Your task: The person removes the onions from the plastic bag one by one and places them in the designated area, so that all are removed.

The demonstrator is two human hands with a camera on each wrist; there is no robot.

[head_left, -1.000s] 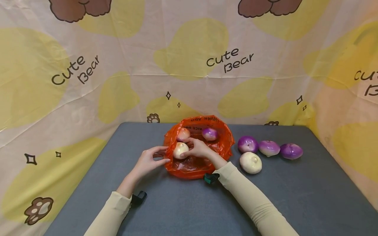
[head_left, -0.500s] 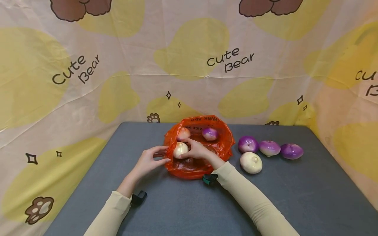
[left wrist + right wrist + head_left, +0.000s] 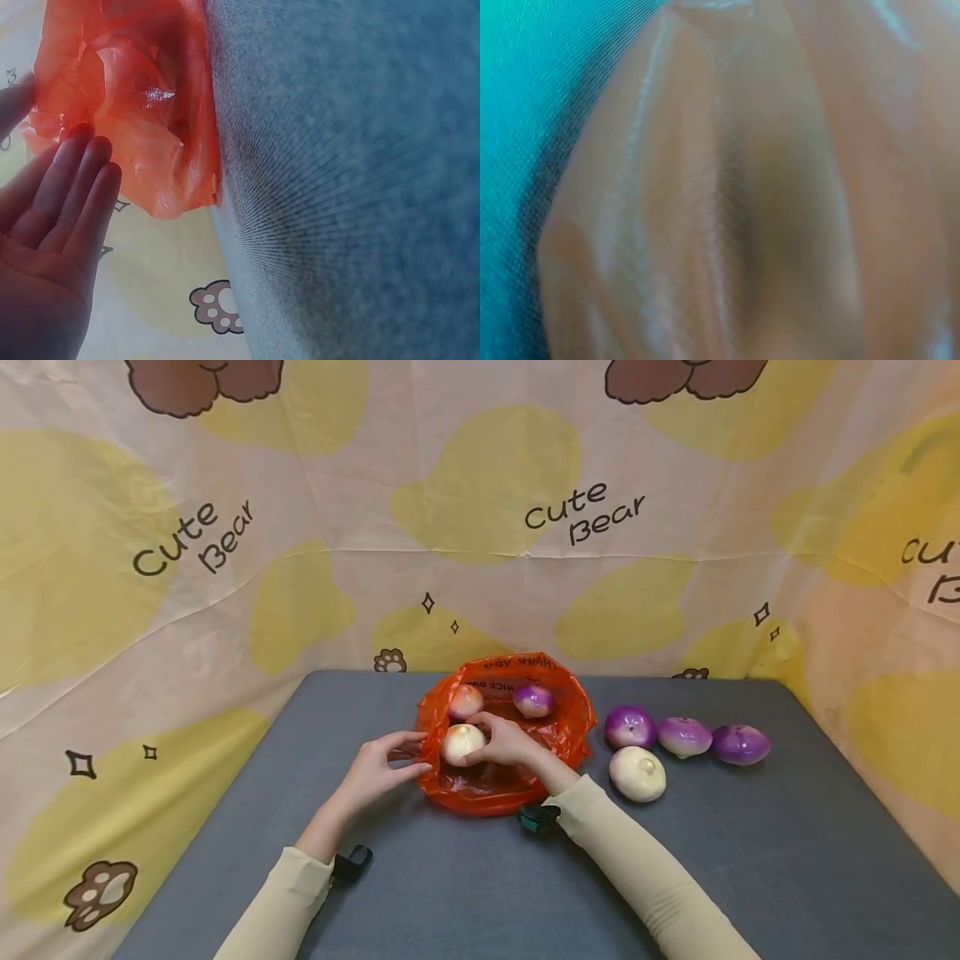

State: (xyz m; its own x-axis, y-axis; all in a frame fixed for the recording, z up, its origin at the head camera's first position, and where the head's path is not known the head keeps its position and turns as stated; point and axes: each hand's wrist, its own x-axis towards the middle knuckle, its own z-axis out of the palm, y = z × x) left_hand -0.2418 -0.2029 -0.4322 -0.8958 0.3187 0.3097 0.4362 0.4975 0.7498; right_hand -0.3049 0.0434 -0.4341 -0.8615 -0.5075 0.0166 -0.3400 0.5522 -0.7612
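In the head view an orange-red plastic bag (image 3: 577, 739) stands with its mouth spread wide. My right hand (image 3: 510, 742) reaches inside and grips a white onion (image 3: 461, 745) between thumb and fingers. Behind that onion lie a pinkish onion (image 3: 467, 701) and a purple onion (image 3: 533, 701), both within the bag. My left hand (image 3: 378, 770) is at the bag's left side, its fingers fairly straight and touching the plastic from outside; the left wrist view shows the same fingers (image 3: 71, 191) against the bag (image 3: 150, 112). The right wrist view is filled by blurred plastic (image 3: 705, 187), hiding that hand.
Right of the bag on the grey table (image 3: 450, 893) sit a purple onion (image 3: 630, 727), a purple-and-white onion (image 3: 684, 737), another purple onion (image 3: 741, 745) and a white onion (image 3: 637, 774). A printed cloth (image 3: 480, 510) hangs behind and at the sides.
The white onion in my right hand has shifted slightly right, away from the bag's left wall. The left hand and the other onions look still.
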